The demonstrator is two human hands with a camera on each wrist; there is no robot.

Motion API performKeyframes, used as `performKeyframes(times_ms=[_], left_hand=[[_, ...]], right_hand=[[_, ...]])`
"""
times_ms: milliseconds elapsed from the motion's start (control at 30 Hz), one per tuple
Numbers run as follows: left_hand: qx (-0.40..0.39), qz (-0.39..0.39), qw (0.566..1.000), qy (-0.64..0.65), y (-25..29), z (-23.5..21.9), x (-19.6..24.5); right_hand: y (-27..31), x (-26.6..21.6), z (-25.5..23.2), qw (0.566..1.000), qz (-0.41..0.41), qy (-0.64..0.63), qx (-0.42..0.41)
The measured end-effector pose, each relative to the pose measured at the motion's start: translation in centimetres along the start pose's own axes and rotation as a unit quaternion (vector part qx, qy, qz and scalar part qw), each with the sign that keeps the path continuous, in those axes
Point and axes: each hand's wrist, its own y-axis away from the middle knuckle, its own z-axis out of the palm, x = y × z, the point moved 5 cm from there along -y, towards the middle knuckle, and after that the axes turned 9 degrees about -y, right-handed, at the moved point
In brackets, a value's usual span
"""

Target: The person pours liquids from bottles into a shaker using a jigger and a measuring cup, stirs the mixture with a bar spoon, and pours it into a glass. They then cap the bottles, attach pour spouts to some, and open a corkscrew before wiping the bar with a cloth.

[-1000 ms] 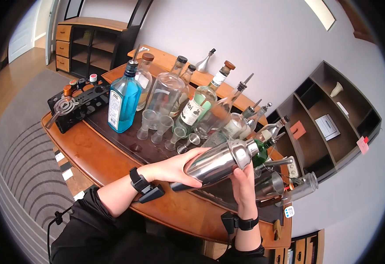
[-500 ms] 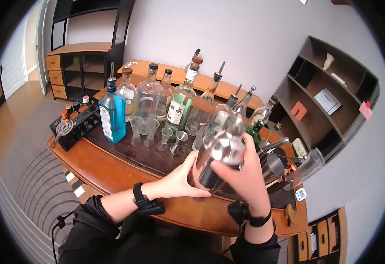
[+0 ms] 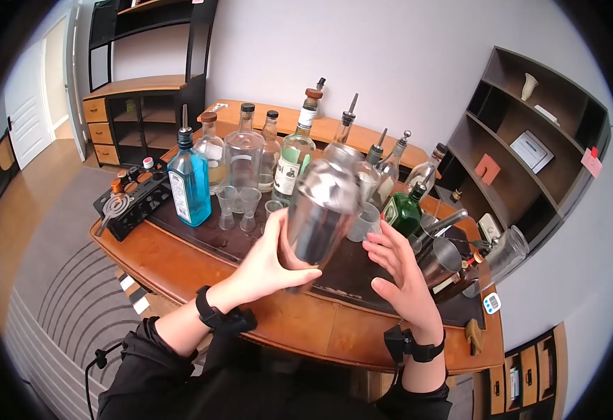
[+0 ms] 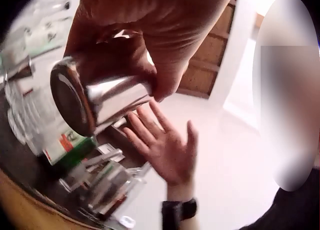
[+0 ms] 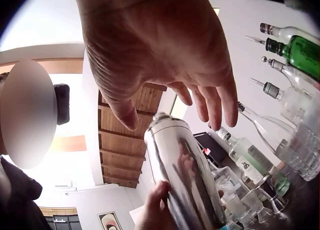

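Observation:
My left hand (image 3: 257,271) grips a steel cocktail shaker (image 3: 318,217) round its lower body and holds it up over the table, tilted. In the left wrist view the flat base of the shaker (image 4: 72,97) shows below the curled fingers. To the right of the shaker, my right hand (image 3: 410,290) stands apart with spread, relaxed fingers and nothing in it. The right wrist view shows its fingers (image 5: 214,102) above the shaker's narrow top. Behind the shaker are a clear glass (image 3: 364,222) and a green bottle (image 3: 403,211).
Several bottles line the back of the dark mat, with a blue bottle (image 3: 189,183) at the left. Jiggers (image 3: 249,210) stand before them. A strainer (image 3: 116,205) lies on a black rack (image 3: 138,210). A metal tin (image 3: 441,262) and a tilted glass vessel (image 3: 508,253) are at right.
Both hands held the shaker earlier. The right hand has let go and moved off to the right. In the left hand, the shaker has swung from lying slanted to more upright.

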Motion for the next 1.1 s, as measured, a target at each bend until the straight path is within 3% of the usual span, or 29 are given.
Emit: performKeyframes(times_ms=[33, 67, 133, 200, 233, 267, 333, 367, 400, 433, 500, 600, 633, 667, 700, 733, 800, 867, 900, 933, 1033, 1067, 1100], left_hand=[[-0.045, -0.077, 0.989, 0.119, 0.2, 0.6, -1.3], [-0.062, -0.105, 0.953, 0.277, 0.5, 1.5, -0.7], [-0.033, -0.072, 0.97, 0.228, 0.9, 2.0, -1.2], [0.0, -0.003, 1.0, -0.008, 1.3, 1.1, 0.4], [-0.013, 0.008, 0.999, -0.038, 1.1, 1.0, 0.6], [-0.012, 0.007, 0.999, -0.038, 0.9, 0.8, 0.7], [-0.064, -0.06, 0.992, 0.091, 0.8, 1.3, 0.4], [-0.075, -0.117, 0.964, 0.225, 0.9, 1.8, -0.3], [-0.074, -0.116, 0.965, 0.223, 1.0, 1.9, -0.9], [-0.034, -0.057, 0.993, 0.101, 1.0, 1.2, -0.8], [0.021, 0.026, 0.992, -0.123, 1.4, 0.2, 0.0], [-0.044, -0.032, 0.983, -0.175, 1.2, -0.2, 0.4], [-0.061, -0.058, 0.995, -0.054, 1.0, 0.0, 0.0], [-0.06, -0.06, 0.995, -0.057, 0.7, -0.1, -0.1], [-0.09, -0.116, 0.982, 0.119, 0.5, 0.2, -0.6], [-0.118, -0.168, 0.935, 0.29, 0.5, 0.8, -0.9], [-0.141, -0.133, 0.943, 0.273, 0.7, 1.1, -1.1], [-0.041, -0.098, 0.994, 0.016, 1.3, 0.2, -0.5], [-0.009, -0.018, 0.988, -0.15, 1.2, -0.1, -0.4], [-0.013, -0.017, 0.988, -0.151, 1.2, -0.1, 0.0], [-0.08, -0.118, 0.99, -0.014, 1.1, 0.4, 0.0], [-0.096, -0.122, 0.973, 0.168, 0.8, 1.1, -0.6], [-0.089, -0.134, 0.976, 0.148, 1.1, 1.1, -0.8]], right_hand=[[0.0, 0.0, 0.0, 1.0, -0.002, -0.001, -0.002], [0.1, 0.2, 0.1, 1.0, 0.011, -0.002, -0.005], [0.4, 0.5, 0.2, 1.0, 0.023, -0.004, -0.008], [0.5, 0.8, 0.5, 0.999, 0.027, 0.003, -0.018], [0.6, 0.8, 0.6, 1.0, 0.024, -0.006, -0.012], [0.6, 0.8, 0.5, 1.0, 0.025, -0.006, -0.013], [0.7, 1.2, 0.3, 0.999, 0.038, -0.006, -0.006], [0.8, 1.3, 0.2, 0.999, 0.038, -0.007, -0.007], [0.9, 1.4, -0.1, 0.999, 0.036, -0.013, 0.002], [1.0, 1.6, -0.4, 0.999, 0.033, -0.02, 0.012], [1.1, 2.7, -1.4, 0.998, 0.038, -0.045, 0.029], [1.0, 4.6, -2.9, 0.994, 0.032, -0.084, 0.058], [1.0, 5.1, -3.2, 0.994, 0.031, -0.078, 0.075], [1.0, 5.4, -3.4, 0.993, 0.031, -0.072, 0.09], [1.1, 5.5, -3.2, 0.993, 0.031, -0.075, 0.089], [1.2, 5.5, -3.0, 0.993, 0.029, -0.081, 0.077], [1.3, 5.3, -3.0, 0.993, 0.024, -0.088, 0.07], [1.5, 5.3, -2.8, 0.995, 0.037, -0.083, 0.032], [1.5, 5.6, -3.0, 0.996, 0.032, -0.08, 0.026], [1.6, 6.0, -3.4, 0.996, 0.031, -0.082, 0.03], [1.6, 7.5, -4.2, 0.99, 0.038, -0.134, 0.027], [1.6, 8.1, -4.3, 0.988, 0.036, -0.144, 0.036], [1.7, 8.5, -4.5, 0.986, 0.035, -0.154, 0.046]])
